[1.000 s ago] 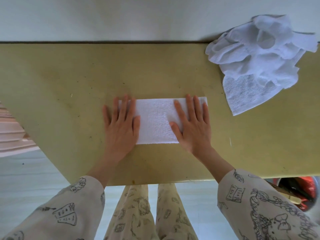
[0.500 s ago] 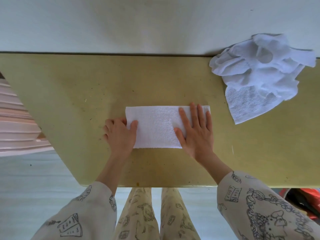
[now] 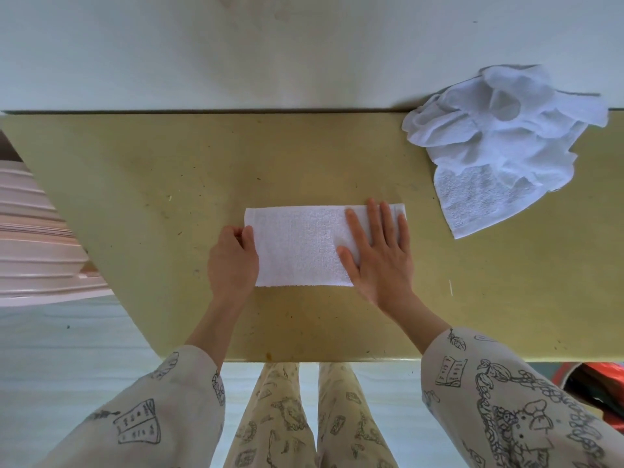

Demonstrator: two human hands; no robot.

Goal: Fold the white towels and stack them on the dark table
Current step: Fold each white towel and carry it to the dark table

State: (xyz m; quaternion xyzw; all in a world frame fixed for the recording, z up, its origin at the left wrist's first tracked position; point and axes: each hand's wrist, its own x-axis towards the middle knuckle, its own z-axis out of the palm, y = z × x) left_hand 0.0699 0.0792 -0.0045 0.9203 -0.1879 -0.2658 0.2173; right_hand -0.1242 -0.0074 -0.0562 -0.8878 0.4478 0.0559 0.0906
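Observation:
A white towel (image 3: 300,246), folded into a long strip, lies flat in the middle of the olive-yellow table (image 3: 152,184). My left hand (image 3: 233,263) pinches the strip's left end, thumb on top and fingers curled at the edge. My right hand (image 3: 376,251) presses flat on the strip's right end with straight, spread fingers. A crumpled heap of white towels (image 3: 503,136) sits at the table's far right, against the wall.
A pale wall (image 3: 270,49) runs along the table's far edge. Pink stacked items (image 3: 37,244) stand off the table's left side. A red object (image 3: 597,383) shows below the table's near right corner. My patterned trouser legs are at the near edge.
My left hand slid off the towel's top to its left end and curled to pinch the edge. My right hand stayed flat on the right end. The camera tilted, shifting the scene downward.

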